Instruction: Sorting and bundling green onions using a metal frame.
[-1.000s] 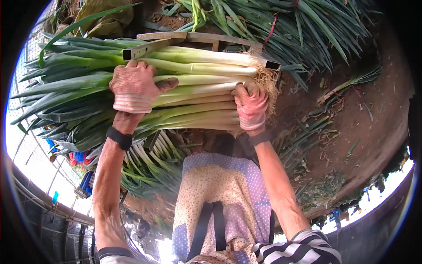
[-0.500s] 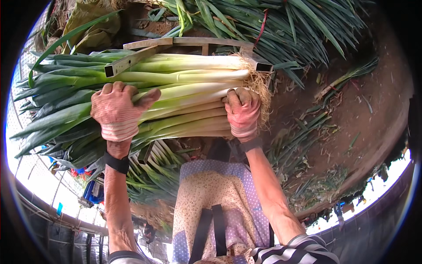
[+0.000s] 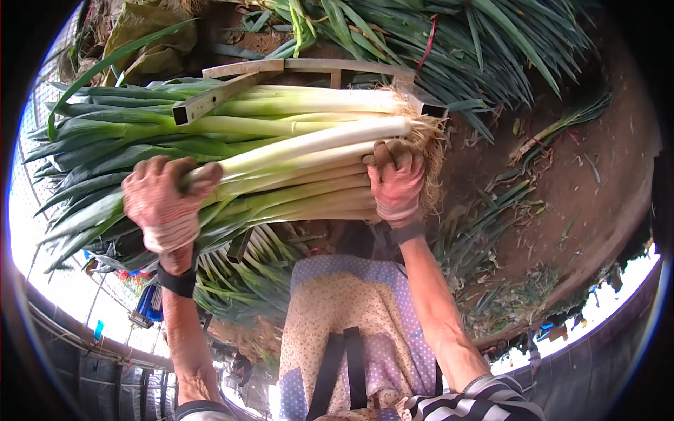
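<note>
A thick layer of leeks (image 3: 309, 200) lies crosswise in front of me, dark leaves to the left, white shanks and stringy roots to the right. My left hand (image 3: 165, 203), in a dirty pinkish glove, is closed around one leek (image 3: 302, 149) where the pale shank turns green. This leek slants across the top of the others, its white end near the rack. My right hand (image 3: 397, 179), gloved alike, is curled with its fingers over the white root ends at the near right of the layer. What lies under its fingers is partly hidden.
A metal rack (image 3: 210, 100) with square-tube arms stands around the leeks. Long green leaves (image 3: 484, 42) are heaped at the far right, bound with a red tie. More leeks (image 3: 246, 274) lie below the rack. Trimmed leaves (image 3: 491, 217) litter the soil (image 3: 562, 182) at right.
My left hand has moved left and toward me, now wrapped around a leek. That leek has shifted across the layer. My right hand has barely moved.
</note>
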Action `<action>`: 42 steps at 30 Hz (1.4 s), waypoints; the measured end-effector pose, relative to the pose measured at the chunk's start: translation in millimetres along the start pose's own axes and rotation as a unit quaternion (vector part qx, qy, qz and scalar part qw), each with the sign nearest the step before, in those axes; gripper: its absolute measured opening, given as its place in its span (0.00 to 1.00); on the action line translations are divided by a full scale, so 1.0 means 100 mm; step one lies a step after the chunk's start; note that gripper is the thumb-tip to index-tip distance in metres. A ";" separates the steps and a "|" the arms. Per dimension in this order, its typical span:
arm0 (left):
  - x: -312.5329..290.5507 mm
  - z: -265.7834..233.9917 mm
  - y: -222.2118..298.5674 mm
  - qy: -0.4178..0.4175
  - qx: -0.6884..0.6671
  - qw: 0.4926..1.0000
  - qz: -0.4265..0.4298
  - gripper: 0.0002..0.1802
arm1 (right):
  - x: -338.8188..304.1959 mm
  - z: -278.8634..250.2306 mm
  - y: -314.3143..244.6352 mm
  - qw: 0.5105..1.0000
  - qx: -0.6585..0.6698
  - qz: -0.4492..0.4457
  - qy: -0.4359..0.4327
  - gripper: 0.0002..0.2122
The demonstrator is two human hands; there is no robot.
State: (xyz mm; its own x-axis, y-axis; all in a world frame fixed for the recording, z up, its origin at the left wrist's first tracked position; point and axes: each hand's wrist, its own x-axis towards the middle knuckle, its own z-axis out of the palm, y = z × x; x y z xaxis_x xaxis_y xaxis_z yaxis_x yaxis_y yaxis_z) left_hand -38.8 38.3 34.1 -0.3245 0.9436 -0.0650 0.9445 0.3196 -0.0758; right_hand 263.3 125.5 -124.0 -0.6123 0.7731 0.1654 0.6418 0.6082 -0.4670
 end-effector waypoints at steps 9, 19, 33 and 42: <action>0.16 0.50 0.28 -0.031 0.037 0.998 0.047 0.25 | 0.03 -0.11 -0.07 0.999 0.035 0.026 -0.004 0.17; 0.08 0.52 0.34 -0.059 0.045 0.997 0.004 0.23 | 0.40 -0.11 0.00 0.993 0.024 -0.054 -0.099 0.22; 0.10 0.51 0.03 0.005 0.068 0.997 0.027 0.14 | 0.31 -0.15 -0.01 0.999 0.019 -0.022 -0.021 0.24; 0.06 0.56 0.03 -0.010 0.050 0.999 0.013 0.11 | 0.50 -0.04 0.06 0.998 -0.030 -0.025 -0.039 0.08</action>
State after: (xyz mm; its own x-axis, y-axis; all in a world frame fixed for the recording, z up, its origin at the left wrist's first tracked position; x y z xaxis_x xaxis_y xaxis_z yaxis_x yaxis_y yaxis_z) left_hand -40.4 39.7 -21.7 -0.3027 0.9491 -0.0871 0.9428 0.2848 -0.1733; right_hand 237.7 168.4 -115.0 -0.6771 0.7262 0.1190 0.6339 0.6577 -0.4069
